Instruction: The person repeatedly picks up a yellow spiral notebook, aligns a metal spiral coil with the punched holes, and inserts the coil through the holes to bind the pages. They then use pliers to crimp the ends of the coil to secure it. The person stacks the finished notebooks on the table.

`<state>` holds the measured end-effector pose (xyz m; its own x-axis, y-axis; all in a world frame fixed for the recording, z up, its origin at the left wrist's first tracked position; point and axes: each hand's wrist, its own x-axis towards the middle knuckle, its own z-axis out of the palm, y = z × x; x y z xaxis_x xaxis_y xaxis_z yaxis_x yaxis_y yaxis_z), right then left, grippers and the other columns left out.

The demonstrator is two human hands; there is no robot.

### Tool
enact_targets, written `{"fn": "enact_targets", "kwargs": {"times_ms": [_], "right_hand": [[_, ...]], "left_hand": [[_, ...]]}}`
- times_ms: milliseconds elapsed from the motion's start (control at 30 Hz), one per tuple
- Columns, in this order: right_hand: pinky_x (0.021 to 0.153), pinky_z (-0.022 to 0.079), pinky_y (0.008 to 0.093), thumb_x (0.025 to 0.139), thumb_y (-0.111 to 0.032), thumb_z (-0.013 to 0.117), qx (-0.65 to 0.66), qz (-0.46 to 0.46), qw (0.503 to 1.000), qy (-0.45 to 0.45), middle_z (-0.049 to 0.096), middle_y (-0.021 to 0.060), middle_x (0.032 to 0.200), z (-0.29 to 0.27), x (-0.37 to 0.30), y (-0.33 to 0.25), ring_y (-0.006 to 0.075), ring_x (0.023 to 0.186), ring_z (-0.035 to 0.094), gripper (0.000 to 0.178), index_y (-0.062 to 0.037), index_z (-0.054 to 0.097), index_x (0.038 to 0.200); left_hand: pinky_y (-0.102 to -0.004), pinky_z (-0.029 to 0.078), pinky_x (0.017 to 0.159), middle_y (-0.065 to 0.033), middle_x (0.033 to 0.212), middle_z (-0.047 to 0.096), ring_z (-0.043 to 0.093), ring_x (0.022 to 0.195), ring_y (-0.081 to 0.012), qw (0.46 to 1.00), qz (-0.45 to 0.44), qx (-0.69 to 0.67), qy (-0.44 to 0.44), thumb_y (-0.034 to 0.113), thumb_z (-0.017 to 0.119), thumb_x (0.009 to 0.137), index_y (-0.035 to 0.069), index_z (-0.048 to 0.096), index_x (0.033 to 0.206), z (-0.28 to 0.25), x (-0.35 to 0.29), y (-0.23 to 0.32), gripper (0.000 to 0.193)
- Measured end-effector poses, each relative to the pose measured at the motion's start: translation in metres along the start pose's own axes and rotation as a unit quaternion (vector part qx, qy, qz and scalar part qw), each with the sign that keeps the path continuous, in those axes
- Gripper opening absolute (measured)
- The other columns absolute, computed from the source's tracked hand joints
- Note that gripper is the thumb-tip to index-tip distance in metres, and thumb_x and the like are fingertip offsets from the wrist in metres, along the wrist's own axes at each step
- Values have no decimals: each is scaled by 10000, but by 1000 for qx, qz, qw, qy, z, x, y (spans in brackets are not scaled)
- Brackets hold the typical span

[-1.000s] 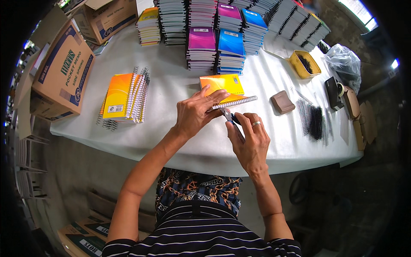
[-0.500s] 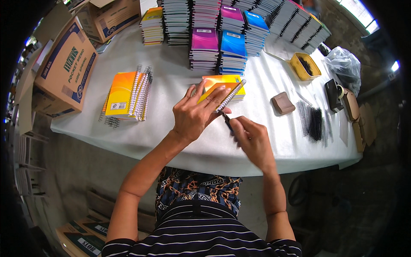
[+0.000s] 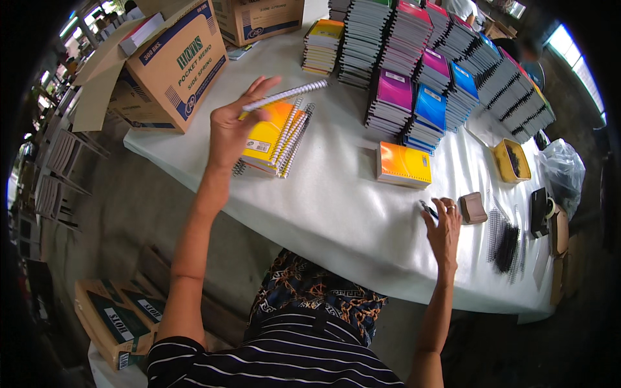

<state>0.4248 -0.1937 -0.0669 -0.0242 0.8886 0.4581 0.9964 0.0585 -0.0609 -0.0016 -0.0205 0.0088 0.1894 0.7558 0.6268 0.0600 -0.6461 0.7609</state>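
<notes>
My left hand [image 3: 228, 129] is closed on a small spiral notebook [image 3: 288, 94], seen nearly edge-on with its coil upward. It is raised over a pile of orange and yellow spiral notebooks [image 3: 264, 143], whose coils lie along the right side. Toward the right of the table, my right hand [image 3: 445, 226] has its fingers round small dark pliers [image 3: 427, 209]; the palm hides most of the handles. Between the hands lies a stack of orange-yellow pads [image 3: 402, 164] with punched holes along the near edge and no coil in view.
Tall stacks of purple and blue notebooks [image 3: 390, 97] stand at the back. A cardboard box [image 3: 178, 71] stands at the left. On the right are a brown block [image 3: 473, 208], black coils [image 3: 506, 249], a yellow tub [image 3: 511, 161] and a tape dispenser [image 3: 539, 213].
My left hand has carried the notebook left, from beside the pad stack to above the notebook pile. My right hand has moved away to the right with the pliers. The view has shifted.
</notes>
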Motion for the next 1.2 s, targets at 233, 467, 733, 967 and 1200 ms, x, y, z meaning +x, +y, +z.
{"fn": "enact_targets", "kwargs": {"times_ms": [233, 467, 733, 967, 1200], "right_hand": [[1122, 338, 405, 720, -158, 839, 763, -59, 639, -77, 509, 142, 1397, -3, 118, -189, 250, 1356, 423, 786, -62, 466, 1406], [1086, 389, 468, 742, 43, 601, 343, -286, 890, 93, 621, 94, 1269, 19, 169, -253, 267, 1223, 554, 498, -55, 632, 1229], [916, 476, 448, 780, 50, 637, 339, -60, 938, 47, 633, 131, 1195, 26, 144, -117, 331, 1110, 589, 426, -103, 627, 1177], [499, 303, 235, 822, -357, 770, 426, 317, 829, -176, 529, -16, 628, 72, 115, 63, 68, 541, 451, 367, -14, 644, 791], [512, 420, 302, 794, -262, 768, 312, 347, 880, -84, 648, 112, 642, 67, 117, 57, 135, 550, 554, 319, 52, 715, 785]], "left_hand": [[-553, 220, 1184, 32, 1545, 346, 213, 1447, -408, 835, 76, -477, -265, 645, 407, 841, 304, 360, 1482, -2, 22, -44, 728], [-467, 273, 1142, -144, 1611, 148, 225, 1446, -348, 949, -226, -220, -19, 678, 394, 924, 163, 100, 1567, -57, 31, -42, 875], [-276, 349, 1082, -116, 1408, 487, 467, 1265, -151, 905, -370, -158, -137, 179, 658, 930, -65, 173, 1510, -51, 1, -59, 795], [-538, 277, 1117, -184, 1511, 373, 286, 1421, -404, 870, -4, 493, 22, 146, 659, 892, 170, 288, 1527, 0, 15, -16, 736], [-479, 230, 1157, -126, 1552, 331, 209, 1446, -423, 930, 30, 345, -126, 140, 678, 873, 185, 311, 1515, 118, -2, 28, 741]]}}
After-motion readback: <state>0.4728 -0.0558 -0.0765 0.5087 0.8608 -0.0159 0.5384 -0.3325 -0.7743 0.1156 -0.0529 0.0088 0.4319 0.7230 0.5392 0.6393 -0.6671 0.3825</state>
